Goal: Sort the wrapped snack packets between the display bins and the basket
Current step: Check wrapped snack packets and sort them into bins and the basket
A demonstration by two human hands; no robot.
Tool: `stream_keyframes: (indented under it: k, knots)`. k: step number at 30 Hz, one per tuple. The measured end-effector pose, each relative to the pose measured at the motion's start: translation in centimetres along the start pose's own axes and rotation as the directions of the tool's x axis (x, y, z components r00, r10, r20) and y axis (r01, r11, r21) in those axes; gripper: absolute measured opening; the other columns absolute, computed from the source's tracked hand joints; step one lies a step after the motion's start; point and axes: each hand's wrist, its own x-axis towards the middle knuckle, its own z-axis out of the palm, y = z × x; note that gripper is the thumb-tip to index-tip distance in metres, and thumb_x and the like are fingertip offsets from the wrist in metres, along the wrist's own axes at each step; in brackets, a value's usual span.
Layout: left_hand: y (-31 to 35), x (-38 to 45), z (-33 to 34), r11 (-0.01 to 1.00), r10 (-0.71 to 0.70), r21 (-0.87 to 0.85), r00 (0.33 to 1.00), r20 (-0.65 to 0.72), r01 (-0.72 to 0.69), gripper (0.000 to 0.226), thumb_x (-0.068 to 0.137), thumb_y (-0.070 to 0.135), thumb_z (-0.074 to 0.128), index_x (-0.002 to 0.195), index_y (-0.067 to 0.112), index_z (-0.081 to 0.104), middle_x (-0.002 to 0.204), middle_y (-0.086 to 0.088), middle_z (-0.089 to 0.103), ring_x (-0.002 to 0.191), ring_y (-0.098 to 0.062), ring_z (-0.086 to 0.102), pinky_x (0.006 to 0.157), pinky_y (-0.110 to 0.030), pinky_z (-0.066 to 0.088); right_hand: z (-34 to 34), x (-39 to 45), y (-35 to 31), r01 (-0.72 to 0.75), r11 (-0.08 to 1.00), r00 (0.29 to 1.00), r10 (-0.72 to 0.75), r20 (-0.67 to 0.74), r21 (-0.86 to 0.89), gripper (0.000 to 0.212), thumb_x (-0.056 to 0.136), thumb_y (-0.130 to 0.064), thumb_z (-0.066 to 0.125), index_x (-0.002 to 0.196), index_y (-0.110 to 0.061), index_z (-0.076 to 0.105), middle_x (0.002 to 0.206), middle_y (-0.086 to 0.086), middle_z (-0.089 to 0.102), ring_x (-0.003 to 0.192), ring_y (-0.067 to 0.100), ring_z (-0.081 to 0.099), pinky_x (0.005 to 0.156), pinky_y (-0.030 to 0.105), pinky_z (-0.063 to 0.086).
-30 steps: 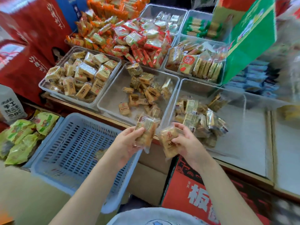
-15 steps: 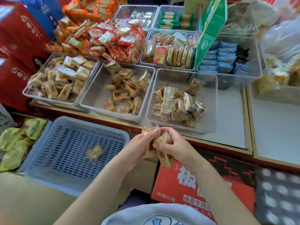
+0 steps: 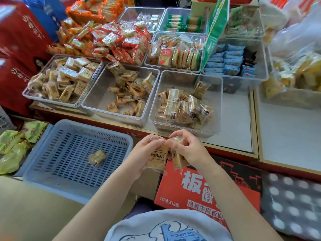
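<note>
- Your left hand (image 3: 145,153) grips one packet (image 3: 157,158); your right hand (image 3: 188,150) pinches another (image 3: 177,158), held together below the bins
- Sorting is underway, I judge: match each to the basket (image 3: 69,153) or near bin (image 3: 215,101) before releasing

Two bare forearms reach forward from the bottom edge and converge at centre, the hands close together with fingertips nearly meeting. The left hand (image 3: 145,156) curls its fingers around a wrapped snack packet (image 3: 157,158) (palm turned inward, thumb on top). The right hand (image 3: 188,150) pinches a second packet (image 3: 177,160), knuckles raised.
</note>
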Motion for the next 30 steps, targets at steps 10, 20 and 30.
stream_keyframes:
  k: [10,20,30]
  knots:
    - [-1.2,0.3,0.2,1.0,0.016,0.003,0.973,-0.228,-0.016,0.007,0.097,0.019,0.06,0.093,0.018,0.066,0.082,-0.003,0.068,0.077,-0.021,0.067,0.066,-0.038,0.054,1.4,-0.3,0.1,-0.095,0.995,0.995,0.097,0.033,-0.043,0.018,0.105,-0.034,0.047,0.108,-0.026,0.062,0.101,0.001,0.07,0.088,0.015,0.067,0.066,0.027,0.054]
    - [-0.5,0.4,-0.1,0.998,-0.027,-0.056,0.997,0.072,0.031,0.032,0.098,0.028,0.064,0.116,0.001,0.068,0.109,-0.022,0.074,0.093,-0.032,0.076,0.07,-0.042,0.064,0.8,0.5,1.2,-0.087,0.985,0.991,0.102,-0.092,0.151,0.055,0.097,-0.029,0.067,0.142,-0.031,0.035,0.12,0.004,0.065,0.109,0.021,0.067,0.098,0.051,0.056]
    - [-0.6,1.3,-0.4,0.988,0.048,-0.15,0.999,-0.006,-0.048,0.073,0.075,0.016,0.085,0.136,-0.001,0.05,0.124,-0.026,0.068,0.108,-0.04,0.071,0.074,-0.043,0.062,-0.3,0.9,0.9,0.057,0.978,0.99,-0.03,-0.137,0.201,0.027,0.093,-0.036,0.071,0.117,-0.042,0.06,0.109,0.006,0.07,0.101,0.02,0.071,0.08,0.039,0.063]
